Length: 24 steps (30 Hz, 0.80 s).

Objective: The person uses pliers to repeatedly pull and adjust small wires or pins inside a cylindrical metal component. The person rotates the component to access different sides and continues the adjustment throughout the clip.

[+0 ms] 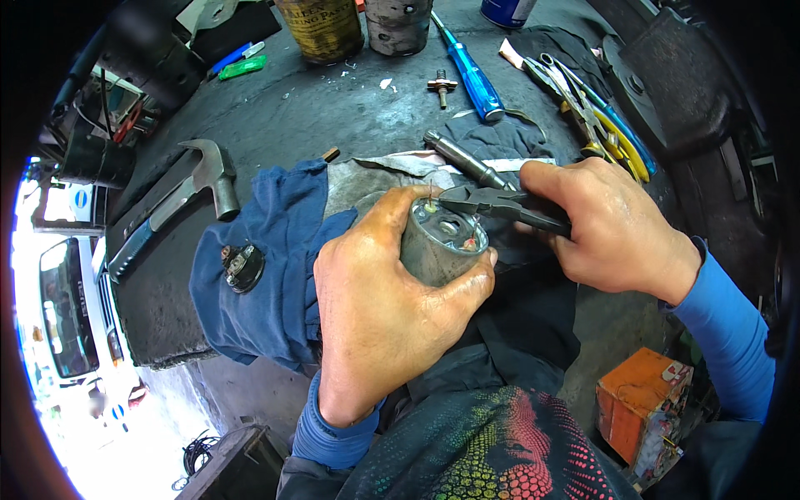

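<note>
My left hand [387, 304] is wrapped round a grey metal cylindrical housing [435, 254], its end face turned up. Inside the rim show a round central hole, a small whitish bit and a reddish bit. My right hand [612, 229] grips a pair of dark pliers [533, 210] by the handles. The jaws reach over the housing's upper edge, beside a thin wire end; whether they pinch it I cannot tell. Just behind the pliers lies a metal shaft-like tool [467, 158].
On the dark bench, a claw hammer [179, 187] lies left, near a blue cloth [275, 225] bearing a small black round part [243, 268]. Farther back are a blue screwdriver [475, 79], a small bolt-like fitting [442, 88] and a yellow can [323, 32]. An orange box [637, 400] stands lower right.
</note>
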Available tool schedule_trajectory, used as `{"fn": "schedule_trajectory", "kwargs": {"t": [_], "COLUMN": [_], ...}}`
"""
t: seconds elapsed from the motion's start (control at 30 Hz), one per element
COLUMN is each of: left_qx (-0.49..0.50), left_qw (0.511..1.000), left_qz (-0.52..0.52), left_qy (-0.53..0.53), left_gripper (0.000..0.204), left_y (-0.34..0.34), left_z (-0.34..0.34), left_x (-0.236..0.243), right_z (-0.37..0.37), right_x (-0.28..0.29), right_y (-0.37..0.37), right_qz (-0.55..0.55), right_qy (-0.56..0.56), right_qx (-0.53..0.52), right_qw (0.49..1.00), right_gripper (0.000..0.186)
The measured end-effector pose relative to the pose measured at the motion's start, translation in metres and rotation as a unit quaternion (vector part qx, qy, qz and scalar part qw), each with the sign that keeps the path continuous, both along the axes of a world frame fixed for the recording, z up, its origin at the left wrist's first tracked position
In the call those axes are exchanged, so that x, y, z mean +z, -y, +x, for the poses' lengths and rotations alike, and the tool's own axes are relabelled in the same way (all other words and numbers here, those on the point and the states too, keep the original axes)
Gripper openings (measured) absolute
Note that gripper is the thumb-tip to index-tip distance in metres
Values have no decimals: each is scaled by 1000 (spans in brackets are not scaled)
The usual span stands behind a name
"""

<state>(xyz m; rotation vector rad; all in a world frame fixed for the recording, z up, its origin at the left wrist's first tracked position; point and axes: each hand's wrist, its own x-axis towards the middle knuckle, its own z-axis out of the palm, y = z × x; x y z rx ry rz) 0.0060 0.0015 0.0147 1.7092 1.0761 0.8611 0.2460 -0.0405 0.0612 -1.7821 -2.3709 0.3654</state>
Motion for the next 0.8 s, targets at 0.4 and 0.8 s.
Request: {"fn": "schedule_trajectory", "kwargs": {"t": [0.4,0.8], "left_qx": [-16,-21], "left_qw": [998,998], "left_qz": [-40,-15], "left_qy": [-38,-55], "left_gripper": [52,51], "left_y": [0,-2], "left_z": [-6,-5], "left_x": [12,11], "right_z": [-16,-26], "right_x": [11,14], "right_y": [16,21], "right_qz": [185,215], "right_qy": [238,292], "right_qx": [32,21], "right_qw": [953,932], "right_gripper": [21,14]}}
